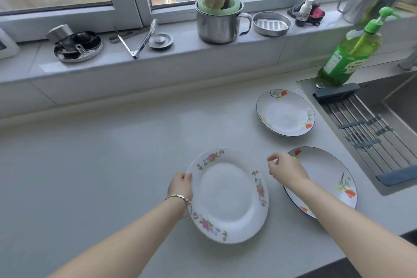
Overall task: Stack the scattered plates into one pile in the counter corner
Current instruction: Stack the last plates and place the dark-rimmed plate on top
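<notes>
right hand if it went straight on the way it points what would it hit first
Probably the right rim of the pink-flowered plate, just ahead of the right hand and its curled fingers, though its height above the counter is unclear.

Open counter (101,160) left, sink rack (370,133) right, cluttered windowsill (180,56) behind

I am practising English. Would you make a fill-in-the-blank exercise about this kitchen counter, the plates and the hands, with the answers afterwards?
1. The counter holds ___ plates, none stacked yet.
2. The left hand grips the pink-flowered plate by its rim; the right hand holds ___.
3. The pump bottle beside the sink is ___.

Missing words: three; nothing; green.
</notes>
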`<state>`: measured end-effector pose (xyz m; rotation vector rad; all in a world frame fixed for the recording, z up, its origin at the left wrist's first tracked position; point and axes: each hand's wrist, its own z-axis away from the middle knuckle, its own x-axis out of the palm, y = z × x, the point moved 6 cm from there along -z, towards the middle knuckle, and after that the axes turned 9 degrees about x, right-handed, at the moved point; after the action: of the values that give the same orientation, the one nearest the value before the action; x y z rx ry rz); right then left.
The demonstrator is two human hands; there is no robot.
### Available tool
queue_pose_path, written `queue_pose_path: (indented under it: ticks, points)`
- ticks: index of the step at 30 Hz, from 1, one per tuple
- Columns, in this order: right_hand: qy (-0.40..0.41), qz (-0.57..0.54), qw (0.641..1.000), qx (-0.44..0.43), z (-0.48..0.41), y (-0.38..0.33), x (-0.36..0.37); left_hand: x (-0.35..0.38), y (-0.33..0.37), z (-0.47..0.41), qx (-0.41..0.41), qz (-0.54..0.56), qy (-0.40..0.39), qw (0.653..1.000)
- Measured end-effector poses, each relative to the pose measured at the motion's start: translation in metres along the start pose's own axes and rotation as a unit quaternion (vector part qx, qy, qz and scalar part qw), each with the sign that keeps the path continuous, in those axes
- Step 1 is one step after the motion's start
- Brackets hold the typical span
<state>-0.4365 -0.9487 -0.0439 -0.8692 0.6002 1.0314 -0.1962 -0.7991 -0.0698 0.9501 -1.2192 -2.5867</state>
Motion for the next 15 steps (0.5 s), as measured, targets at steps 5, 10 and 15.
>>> queue_pose_path:
  ticks: [5, 10, 15]
  points:
    - [0.013, -0.032, 0.999, -0.04, 0.024, -0.029, 0.012, -0.083, -0.005, -0.001, 0.023, 0.081, 0.118, 0.989]
    - [-0.055, 0.044, 0.992, -0.108, 0.071, -0.096, 0.056, -0.188, -0.022, 0.004, 0.034, 0.157, 0.218, 0.963]
    - [-0.078, 0.108, 0.974, -0.184, 0.136, -0.185, 0.115, -0.304, -0.064, 0.037, -0.011, 0.171, 0.302, 0.938]
